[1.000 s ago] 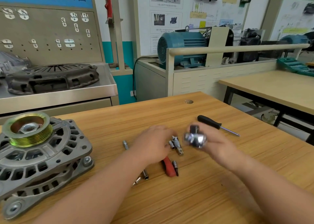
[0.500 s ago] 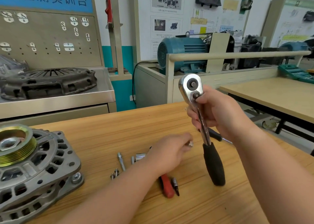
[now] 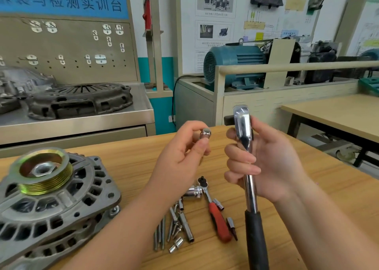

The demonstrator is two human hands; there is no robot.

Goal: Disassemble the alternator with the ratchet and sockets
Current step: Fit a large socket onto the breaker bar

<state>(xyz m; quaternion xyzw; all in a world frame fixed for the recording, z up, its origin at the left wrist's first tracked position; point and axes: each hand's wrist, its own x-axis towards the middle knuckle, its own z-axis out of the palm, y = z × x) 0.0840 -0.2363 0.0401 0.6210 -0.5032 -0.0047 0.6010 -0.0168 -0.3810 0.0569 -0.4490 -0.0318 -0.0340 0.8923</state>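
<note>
The alternator [image 3: 51, 204] is lying pulley-up at the left end of the table [image 3: 135, 161], well apart from both hands. Behind it, a clutch cover [image 3: 82, 99] is sitting on a steel bench [image 3: 82, 123]. The left hand [image 3: 178, 161] is hovering above the table, pinching a small socket [image 3: 205, 134] between thumb and fingertips. The socket is sitting just left of the ratchet [image 3: 250, 194] head, apart from it. Below the hands, loose sockets [image 3: 185, 226], bits and rods are lying scattered on the wood, and a red-handled small ratchet [image 3: 219, 222] is lying just right of them. The right hand [image 3: 274, 163] is gripping the ratchet by its chrome shank, fingers wrapping round it. It is holding the tool upright, head up and black handle pointing down. Farther back on the right, a blue motor [image 3: 233, 64] is standing.
</note>
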